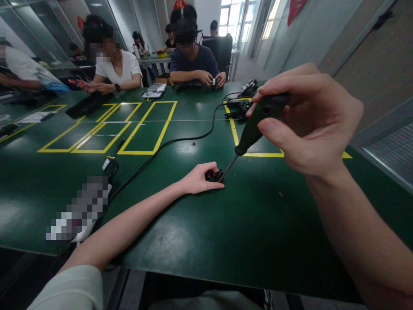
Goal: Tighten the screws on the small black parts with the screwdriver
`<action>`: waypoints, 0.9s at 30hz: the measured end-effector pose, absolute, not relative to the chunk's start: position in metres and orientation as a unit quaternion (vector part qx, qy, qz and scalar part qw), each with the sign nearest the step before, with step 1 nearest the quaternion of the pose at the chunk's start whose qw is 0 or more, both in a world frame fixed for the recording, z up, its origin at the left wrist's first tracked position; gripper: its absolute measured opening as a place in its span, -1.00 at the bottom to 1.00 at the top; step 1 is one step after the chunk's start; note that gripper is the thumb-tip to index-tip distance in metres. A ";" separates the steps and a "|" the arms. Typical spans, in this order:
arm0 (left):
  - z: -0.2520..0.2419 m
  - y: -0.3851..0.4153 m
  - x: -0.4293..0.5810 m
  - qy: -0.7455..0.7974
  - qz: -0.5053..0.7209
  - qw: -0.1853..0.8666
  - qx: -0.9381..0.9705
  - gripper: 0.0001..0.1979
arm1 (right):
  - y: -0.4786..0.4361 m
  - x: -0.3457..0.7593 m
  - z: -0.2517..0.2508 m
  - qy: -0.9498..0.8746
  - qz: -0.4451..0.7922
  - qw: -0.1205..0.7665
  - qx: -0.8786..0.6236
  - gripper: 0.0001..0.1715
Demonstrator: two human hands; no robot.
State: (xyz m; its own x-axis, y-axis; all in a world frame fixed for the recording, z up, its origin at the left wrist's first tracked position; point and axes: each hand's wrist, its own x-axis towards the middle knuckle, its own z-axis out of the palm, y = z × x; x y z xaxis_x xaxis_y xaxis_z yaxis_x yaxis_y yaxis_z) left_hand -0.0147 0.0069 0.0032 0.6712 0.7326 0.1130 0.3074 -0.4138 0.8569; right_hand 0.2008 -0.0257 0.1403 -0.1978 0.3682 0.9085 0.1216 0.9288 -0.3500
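Up close over the green table (180, 245), the right hand (318, 118) has its fingers clamped round a dark screwdriver (254, 128), shaft slanting down-left. Bit further out, the left hand (201, 178) pinches a small black part (220, 174) low over the tabletop, driver tip right at it, can't tell if touching. Beyond: black cable (176, 140), yellow tape (135, 152), then a person (208, 60) in a dark top.
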 end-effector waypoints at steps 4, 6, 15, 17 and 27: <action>0.002 0.007 -0.015 0.321 0.247 0.435 0.804 -0.64 | -0.027 0.199 0.139 -0.770 0.158 0.606 -0.126 -0.48; 0.002 0.007 -0.015 0.319 0.248 0.434 0.805 -0.64 | -0.028 0.198 0.139 -0.767 0.147 0.610 -0.133 -0.51; 0.002 0.008 -0.016 0.325 0.243 0.428 0.808 -0.63 | -0.028 0.199 0.141 -0.775 0.063 0.600 -0.185 -0.50; 0.003 0.008 -0.016 0.327 0.241 0.428 0.807 -0.63 | -0.028 0.199 0.140 -0.775 0.119 0.601 -0.154 -0.52; 0.000 0.007 -0.016 0.322 0.251 0.422 0.809 -0.64 | -0.039 0.186 0.143 -0.713 0.247 0.629 -0.188 -0.82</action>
State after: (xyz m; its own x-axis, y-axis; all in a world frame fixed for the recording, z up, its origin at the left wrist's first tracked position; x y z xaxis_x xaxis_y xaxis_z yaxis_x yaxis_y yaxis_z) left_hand -0.0161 0.0071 0.0004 0.6672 0.7327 0.1343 0.3089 -0.4362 0.8452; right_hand 0.1858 -0.0389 0.1427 -0.1386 0.5787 0.8037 -0.0431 0.8072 -0.5887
